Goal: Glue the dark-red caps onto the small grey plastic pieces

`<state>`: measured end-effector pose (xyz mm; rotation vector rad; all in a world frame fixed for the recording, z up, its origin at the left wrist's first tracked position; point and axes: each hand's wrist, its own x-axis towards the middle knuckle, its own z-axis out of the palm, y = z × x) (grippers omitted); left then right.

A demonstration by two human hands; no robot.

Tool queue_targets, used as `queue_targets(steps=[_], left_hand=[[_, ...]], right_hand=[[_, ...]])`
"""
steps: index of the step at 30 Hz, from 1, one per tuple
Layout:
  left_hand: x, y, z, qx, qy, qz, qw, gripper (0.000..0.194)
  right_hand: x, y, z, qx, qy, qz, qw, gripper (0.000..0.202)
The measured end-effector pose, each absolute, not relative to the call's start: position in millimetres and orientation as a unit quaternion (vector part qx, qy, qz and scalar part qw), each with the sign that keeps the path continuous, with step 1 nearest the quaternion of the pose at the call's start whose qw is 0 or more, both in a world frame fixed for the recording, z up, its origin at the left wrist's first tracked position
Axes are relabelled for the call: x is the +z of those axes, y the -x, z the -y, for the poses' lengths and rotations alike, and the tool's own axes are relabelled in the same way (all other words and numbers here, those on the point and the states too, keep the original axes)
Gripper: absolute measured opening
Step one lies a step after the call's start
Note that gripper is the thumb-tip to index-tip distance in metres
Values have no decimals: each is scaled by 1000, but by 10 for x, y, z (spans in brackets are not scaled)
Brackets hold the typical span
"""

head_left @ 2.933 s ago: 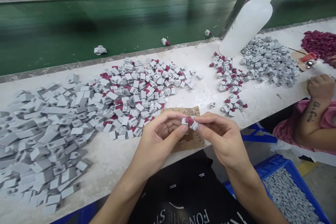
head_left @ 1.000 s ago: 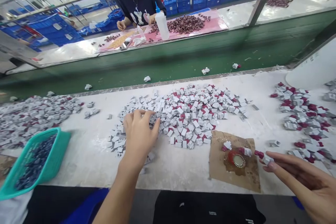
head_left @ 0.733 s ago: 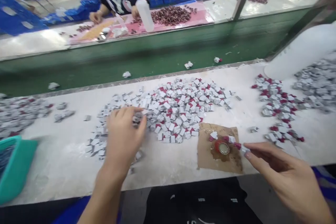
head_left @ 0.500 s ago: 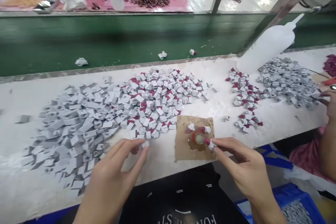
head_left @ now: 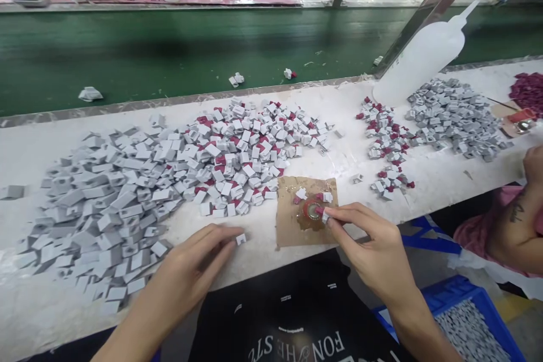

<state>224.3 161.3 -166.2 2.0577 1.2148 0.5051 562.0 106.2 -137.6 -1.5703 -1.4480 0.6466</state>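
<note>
My left hand (head_left: 207, 260) has a small grey plastic block (head_left: 241, 238) at its fingertips, low over the table in front of the pile. With thumb and forefinger, my right hand (head_left: 369, 240) pinches a small white-and-maroon plastic piece (head_left: 324, 216). The maroon end of that piece points left, at a small round red-rimmed cap (head_left: 313, 209); whether it touches inside is too small to tell. A wet-stained brown cardboard square (head_left: 288, 231) lies under the cap. Two similar white-and-maroon pieces (head_left: 301, 194) rest on the cardboard beside it.
A large pile of grey blocks (head_left: 114, 198), some with maroon pieces, spreads across the left. Smaller piles (head_left: 388, 141) of white-and-maroon pieces and grey parts (head_left: 458, 119) lie right, near a white squeeze bottle (head_left: 424, 59). Behind runs a green belt (head_left: 169, 51). Another person's arm (head_left: 517, 226) is at right.
My right hand has brought the maroon end of its piece over the red-rimmed cap. My left hand stays near the pile with its block. The whole view has shifted slightly.
</note>
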Motion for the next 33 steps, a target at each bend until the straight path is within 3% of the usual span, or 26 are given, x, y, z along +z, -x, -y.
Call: queue_targets(steps=[6, 14, 18, 24, 33], left_hand=[[-1695, -2235, -1642, 147, -811, -443, 351, 38], [-1760, -2226, -1721, 224, -821, -391, 350, 21], [-1649, -2534, -1643, 301, -726, -435, 438, 11], [-1365, -3313, -1803, 349, -520, -483, 612, 21], [-1152, -3717, -2023, 332, -541, -413, 653, 19]], right_hand=[[-1379, -5622, -1071, 269, 630, 585, 434, 21], [-1362, -5658, -1101, 338, 627, 513, 479, 19], [-1379, -5674, -1145, 450, 590, 382, 550, 10], [-1397, -5612, -1258, 547, 518, 255, 607, 18], [-1416, -5637, -1279, 528, 509, 290, 615, 18]])
